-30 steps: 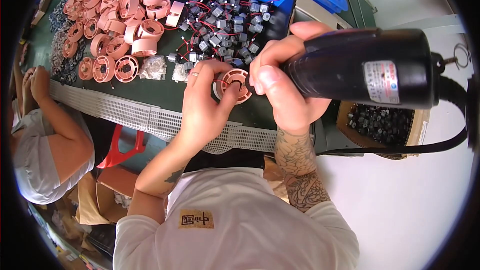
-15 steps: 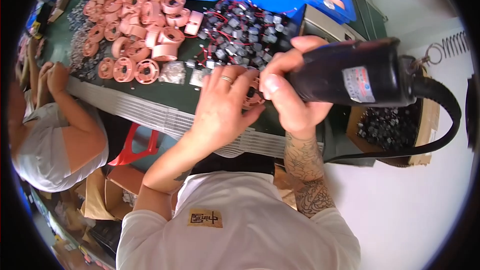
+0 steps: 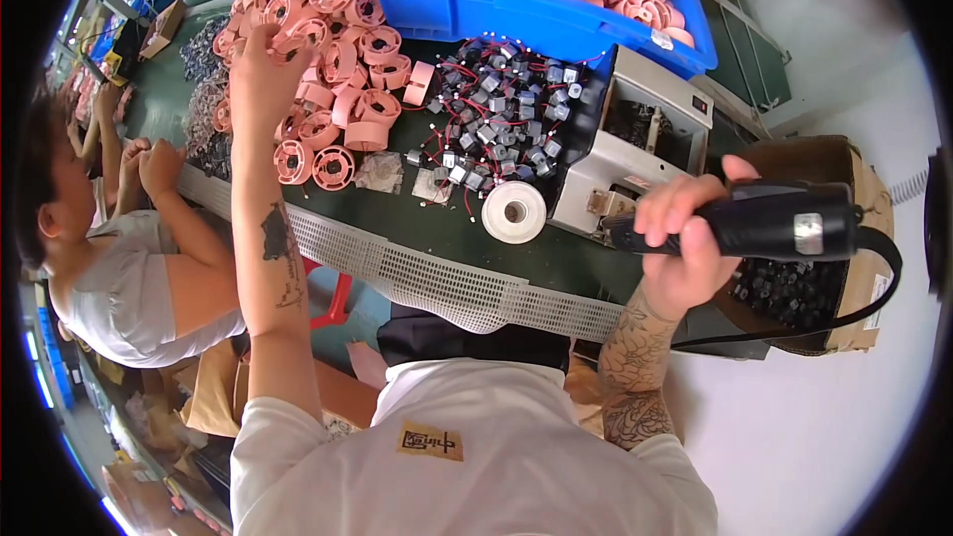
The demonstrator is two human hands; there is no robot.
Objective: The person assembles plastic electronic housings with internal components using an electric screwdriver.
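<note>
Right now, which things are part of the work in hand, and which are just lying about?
In hand:
left hand on the pile of pink spools
right hand gripping the black power screwdriver

Lying about:
white tape roll
blue bin
cardboard box
grey machine

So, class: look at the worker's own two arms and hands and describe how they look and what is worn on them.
Both arms are bare below the short sleeves of a white T-shirt. The left forearm carries a small dark tattoo. The right forearm is covered in dense dark tattooing up to the wrist. The left hand and right hand wear no gloves; no watch shows.
</note>
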